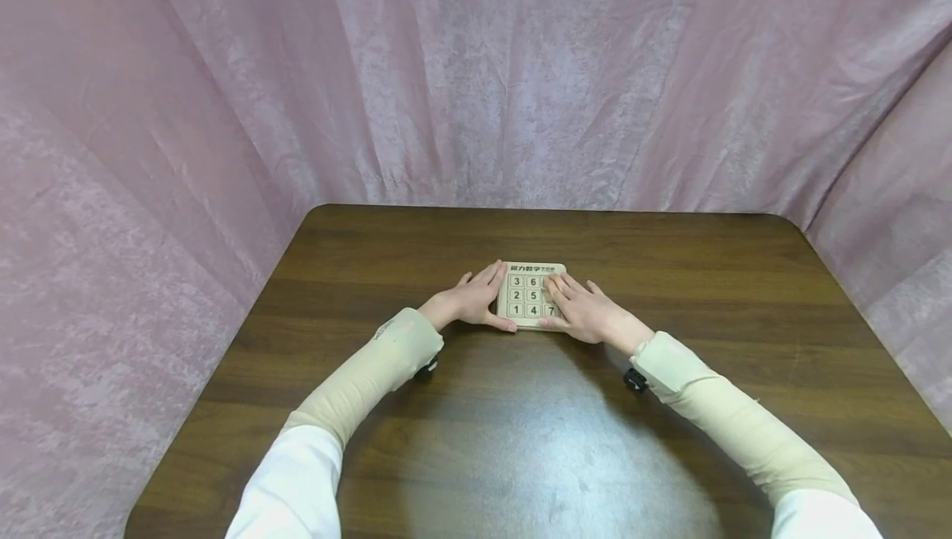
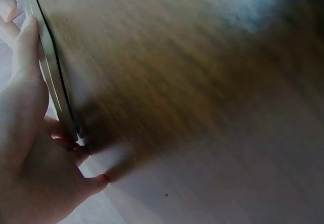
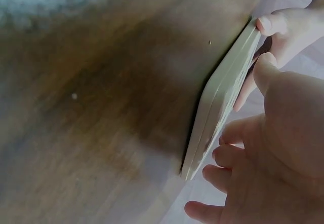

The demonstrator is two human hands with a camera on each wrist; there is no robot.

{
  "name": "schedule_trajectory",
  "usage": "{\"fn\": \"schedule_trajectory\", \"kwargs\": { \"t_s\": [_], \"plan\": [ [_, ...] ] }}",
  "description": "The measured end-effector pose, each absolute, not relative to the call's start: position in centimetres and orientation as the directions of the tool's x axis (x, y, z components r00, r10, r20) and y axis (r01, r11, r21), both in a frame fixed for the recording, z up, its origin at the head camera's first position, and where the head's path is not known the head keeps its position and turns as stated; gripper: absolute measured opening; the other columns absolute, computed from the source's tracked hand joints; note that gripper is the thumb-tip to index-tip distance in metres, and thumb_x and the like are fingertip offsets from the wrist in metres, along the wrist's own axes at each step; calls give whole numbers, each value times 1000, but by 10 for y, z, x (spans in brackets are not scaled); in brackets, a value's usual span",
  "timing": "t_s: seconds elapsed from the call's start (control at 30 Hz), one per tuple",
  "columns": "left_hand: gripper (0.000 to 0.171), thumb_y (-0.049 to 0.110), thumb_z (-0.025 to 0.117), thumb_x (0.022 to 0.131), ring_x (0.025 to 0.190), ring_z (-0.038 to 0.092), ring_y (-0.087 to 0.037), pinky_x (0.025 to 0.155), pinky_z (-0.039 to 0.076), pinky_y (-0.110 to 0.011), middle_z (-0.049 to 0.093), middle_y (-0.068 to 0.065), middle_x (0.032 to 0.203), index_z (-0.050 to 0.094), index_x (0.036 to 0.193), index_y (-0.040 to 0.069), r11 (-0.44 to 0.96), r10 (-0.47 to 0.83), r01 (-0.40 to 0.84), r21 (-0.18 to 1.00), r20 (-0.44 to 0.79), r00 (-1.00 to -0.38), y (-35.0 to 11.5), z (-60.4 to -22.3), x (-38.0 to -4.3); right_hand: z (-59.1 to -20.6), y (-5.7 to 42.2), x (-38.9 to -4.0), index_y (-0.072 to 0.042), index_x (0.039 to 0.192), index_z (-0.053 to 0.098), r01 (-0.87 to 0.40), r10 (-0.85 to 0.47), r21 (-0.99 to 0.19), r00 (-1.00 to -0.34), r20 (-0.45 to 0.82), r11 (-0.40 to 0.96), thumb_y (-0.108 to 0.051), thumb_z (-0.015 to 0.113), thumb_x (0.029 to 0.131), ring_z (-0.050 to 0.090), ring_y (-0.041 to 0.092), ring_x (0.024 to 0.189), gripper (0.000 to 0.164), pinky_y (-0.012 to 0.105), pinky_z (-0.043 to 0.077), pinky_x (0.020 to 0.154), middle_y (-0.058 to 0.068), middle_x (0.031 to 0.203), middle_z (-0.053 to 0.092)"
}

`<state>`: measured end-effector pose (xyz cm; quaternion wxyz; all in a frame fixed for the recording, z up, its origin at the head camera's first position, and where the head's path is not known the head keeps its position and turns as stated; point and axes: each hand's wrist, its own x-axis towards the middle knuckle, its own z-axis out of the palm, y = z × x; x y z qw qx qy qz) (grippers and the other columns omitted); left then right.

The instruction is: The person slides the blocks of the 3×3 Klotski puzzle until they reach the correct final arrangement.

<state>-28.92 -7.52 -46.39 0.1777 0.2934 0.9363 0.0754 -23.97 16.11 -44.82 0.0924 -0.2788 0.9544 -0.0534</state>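
Observation:
A pale, square number slide puzzle (image 1: 533, 296) lies flat near the middle of the brown table, with several numbered tiles and dark printed characters along its far edge. My left hand (image 1: 476, 298) holds its left side, thumb at the near corner and fingers along the left edge. From the right, my right hand (image 1: 587, 314) reaches over the puzzle, its fingertips on the right column of tiles and hiding part of it. Its thumb is by the near edge, close to the 7 tile. The right wrist view shows these fingers (image 3: 217, 176) loosely extended over the puzzle's face.
The wooden table (image 1: 357, 250) has rounded far corners. Pink velvet curtains (image 1: 483, 76) hang behind it and at both sides. Pale sleeves (image 1: 364, 382) cover both forearms, and a small black device (image 1: 635, 379) sits under the right wrist.

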Motion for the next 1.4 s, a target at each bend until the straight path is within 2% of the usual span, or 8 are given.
{"fn": "schedule_trajectory", "kwargs": {
  "t_s": [0.43, 0.77, 1.0, 1.4],
  "plan": [
    [122, 70, 60, 80, 152, -1, -25, 119, 12, -56, -5, -16, 163, -8, 154, 2, 812, 583, 531, 243, -283, -761, -76, -465, -291, -446, 163, -221, 4, 151, 25, -553, -570, -146, -812, -127, 820, -49, 47, 98, 23, 41, 145, 78, 65, 22, 111, 24, 156, 25],
    [122, 71, 59, 80, 152, -2, -24, 119, 12, -56, -6, -16, 163, -8, 154, 2, 810, 586, 534, 243, -293, -756, -76, -465, -291, -446, 164, -210, 0, 152, 25, -544, -563, -151, -814, -144, 825, -50, 47, 98, 23, 38, 146, 77, 64, 22, 112, 21, 157, 26],
    [122, 71, 59, 80, 152, -2, -24, 119, 12, -55, -7, -15, 163, -10, 154, 3, 808, 588, 529, 258, -293, -754, -77, -466, -291, -442, 162, -202, 3, 151, 26, -550, -571, -157, -803, -169, 820, -50, 46, 98, 24, 40, 145, 78, 64, 23, 111, 23, 156, 27],
    [121, 70, 60, 80, 152, -1, -25, 119, 11, -56, -7, -16, 163, -9, 154, 3, 807, 588, 527, 266, -286, -756, -76, -464, -288, -445, 164, -198, 2, 152, 24, -538, -562, -165, -805, -188, 827, -51, 45, 98, 22, 39, 146, 78, 64, 22, 112, 23, 157, 25]
  ]
}}
